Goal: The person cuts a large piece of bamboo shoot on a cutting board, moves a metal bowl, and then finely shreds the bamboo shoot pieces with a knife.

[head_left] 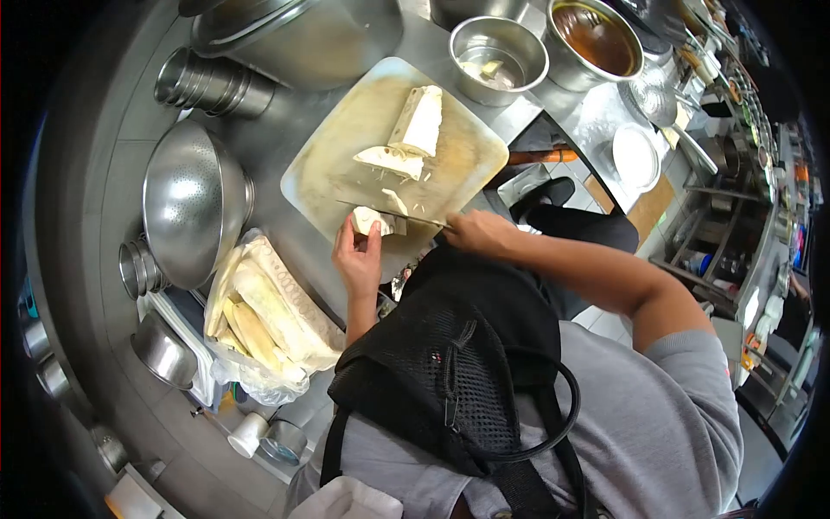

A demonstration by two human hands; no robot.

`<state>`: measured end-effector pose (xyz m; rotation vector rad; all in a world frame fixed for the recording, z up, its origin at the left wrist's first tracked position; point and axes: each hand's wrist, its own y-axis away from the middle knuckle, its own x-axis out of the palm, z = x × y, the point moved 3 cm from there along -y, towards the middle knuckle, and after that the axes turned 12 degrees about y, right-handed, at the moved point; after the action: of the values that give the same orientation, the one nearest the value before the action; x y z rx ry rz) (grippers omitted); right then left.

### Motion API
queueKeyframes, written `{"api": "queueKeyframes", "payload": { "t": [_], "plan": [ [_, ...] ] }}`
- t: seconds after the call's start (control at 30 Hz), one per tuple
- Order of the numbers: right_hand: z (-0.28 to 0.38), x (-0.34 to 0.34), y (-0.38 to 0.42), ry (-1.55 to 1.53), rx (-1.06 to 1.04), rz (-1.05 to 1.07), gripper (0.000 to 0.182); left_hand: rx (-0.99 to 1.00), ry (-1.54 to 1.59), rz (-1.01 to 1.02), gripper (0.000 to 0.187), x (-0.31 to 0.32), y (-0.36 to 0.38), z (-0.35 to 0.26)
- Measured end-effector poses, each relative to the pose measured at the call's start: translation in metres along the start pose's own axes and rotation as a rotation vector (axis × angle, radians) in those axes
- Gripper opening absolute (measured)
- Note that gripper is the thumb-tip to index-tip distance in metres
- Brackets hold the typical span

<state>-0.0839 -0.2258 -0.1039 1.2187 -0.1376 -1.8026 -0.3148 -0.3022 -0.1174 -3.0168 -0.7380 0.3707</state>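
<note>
My left hand (pixel 357 255) grips a small pale piece (pixel 365 221) at the near edge of the cutting board (pixel 324 173), its fingertips pressed to the piece. My right hand (pixel 478 233) is closed round the handle of a knife (pixel 413 217). The blade points left and lies across the near part of the board, just beside the held piece. Small cut slivers (pixel 395 201) lie next to the blade. Farther up the board, a large cream-coloured chunk (pixel 422 121) rests against a flatter slice (pixel 387 161).
Left of the board stand a perforated metal bowl (pixel 186 203), stacked metal cups (pixel 216 85) and an open plastic bag (pixel 281 303) of long pale pieces. Beyond the board are a metal pot (pixel 499 60) and a pot of brown liquid (pixel 594 39).
</note>
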Motion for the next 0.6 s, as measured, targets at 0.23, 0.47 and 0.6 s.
{"api": "queueKeyframes", "payload": {
  "t": [0.23,0.47,0.6],
  "plan": [
    [-0.053,-0.008,-0.031,-0.318,-0.036,0.182,0.039,-0.017,0.19,0.077,0.037,-0.037,0.025,0.023],
    [-0.07,-0.026,-0.048,-0.702,-0.004,0.379,0.037,0.093,-0.088,-0.141,0.037,-0.041,0.028,0.042],
    [-0.059,-0.03,-0.028,-0.913,-0.015,0.383,0.033,0.029,-0.268,-0.129,0.041,-0.023,0.017,0.03]
  ]
}}
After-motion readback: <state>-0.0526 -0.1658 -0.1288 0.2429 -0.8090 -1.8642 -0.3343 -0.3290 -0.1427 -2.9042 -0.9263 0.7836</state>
